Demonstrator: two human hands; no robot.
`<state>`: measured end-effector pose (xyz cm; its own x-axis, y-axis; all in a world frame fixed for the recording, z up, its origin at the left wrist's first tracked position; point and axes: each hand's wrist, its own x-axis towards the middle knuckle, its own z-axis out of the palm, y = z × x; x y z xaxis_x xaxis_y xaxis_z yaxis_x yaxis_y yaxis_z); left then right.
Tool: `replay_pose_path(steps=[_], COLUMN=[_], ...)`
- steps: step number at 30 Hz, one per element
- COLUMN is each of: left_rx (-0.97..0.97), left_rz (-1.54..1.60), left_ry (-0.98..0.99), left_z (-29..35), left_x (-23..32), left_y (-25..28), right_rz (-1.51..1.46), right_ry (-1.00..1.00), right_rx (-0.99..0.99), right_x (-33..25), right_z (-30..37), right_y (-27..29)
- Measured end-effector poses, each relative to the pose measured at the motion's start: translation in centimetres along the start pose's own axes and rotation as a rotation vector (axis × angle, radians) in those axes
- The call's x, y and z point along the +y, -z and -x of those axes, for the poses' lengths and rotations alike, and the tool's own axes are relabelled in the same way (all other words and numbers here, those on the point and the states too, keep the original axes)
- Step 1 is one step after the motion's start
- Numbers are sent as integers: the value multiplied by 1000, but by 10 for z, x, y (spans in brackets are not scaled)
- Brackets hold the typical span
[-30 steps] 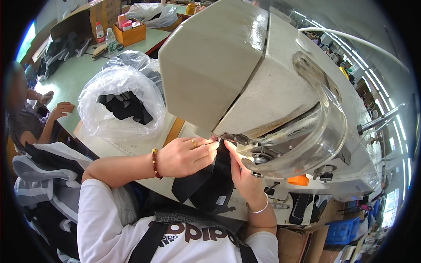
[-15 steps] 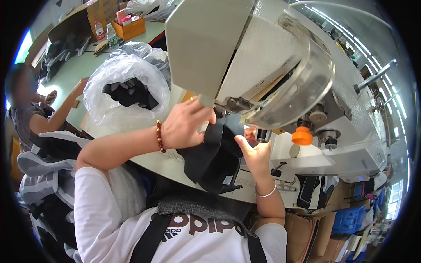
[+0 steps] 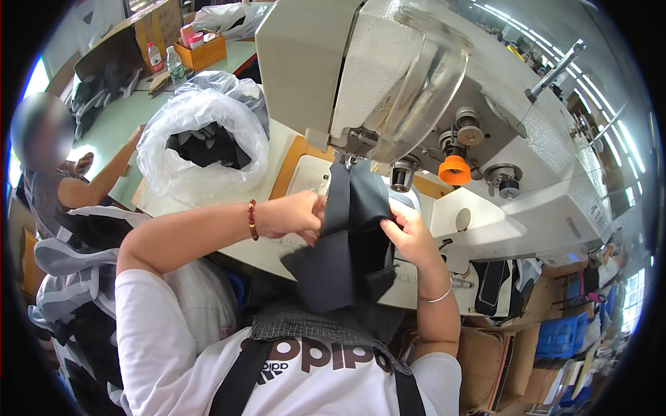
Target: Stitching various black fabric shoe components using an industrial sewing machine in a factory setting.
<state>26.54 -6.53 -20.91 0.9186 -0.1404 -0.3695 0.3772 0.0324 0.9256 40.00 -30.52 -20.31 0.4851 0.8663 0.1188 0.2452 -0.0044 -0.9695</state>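
A black fabric piece [image 3: 336, 267] with folded panels hangs from under the sewing machine's [image 3: 298, 62] needle area toward my lap. Its upper part lies beneath the presser foot [image 3: 351, 163]. At its left edge, my left hand [image 3: 295, 213] is closed with curled fingers, gripping the fabric's edge. My right hand [image 3: 411, 236] pinches the right side of the same piece, thumb on top and the other fingers partly hidden. The fabric's lower end droops over the table's front edge.
A clear plastic bag [image 3: 156, 159] of black pieces stands left on the table. Right of the needle, an orange knob [image 3: 454, 170] sticks out below the machine arm. A co-worker [image 3: 59, 180] sits at far left. Grey and black pieces [image 3: 73, 263] are heaped beside my left arm.
Both hands have come down from the needle area, the left one farther. The black fabric has turned and spread out, its lower panel opening to the left. The view has shifted slightly.
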Motion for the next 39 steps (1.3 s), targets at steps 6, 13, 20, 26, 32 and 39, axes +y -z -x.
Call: replay_pose_path(steps=[6,13,20,26,32,39], left_rx=[349,368,716,469,348,207], left_rz=[-760,-615,-465,-434,-60,472], left_ry=[-753,-324,-707,-688,-507,-417], left_z=[-10,19,-6,19,23,11], left_x=[-23,-10,-48,-6,-7,-22], left_y=[-23,-46,-64,-53,-56,-62], right_rz=[-94,538,128,828,838,290], right_ry=[-35,459,539,245,366,183], right_rx=[-48,509,-429,423,475,424], right_x=[-13,-63,-66,-12,-13,-10], right_z=[2,51,66,60,56,55], right_y=[0,-36,-115,-103,-97,-107])
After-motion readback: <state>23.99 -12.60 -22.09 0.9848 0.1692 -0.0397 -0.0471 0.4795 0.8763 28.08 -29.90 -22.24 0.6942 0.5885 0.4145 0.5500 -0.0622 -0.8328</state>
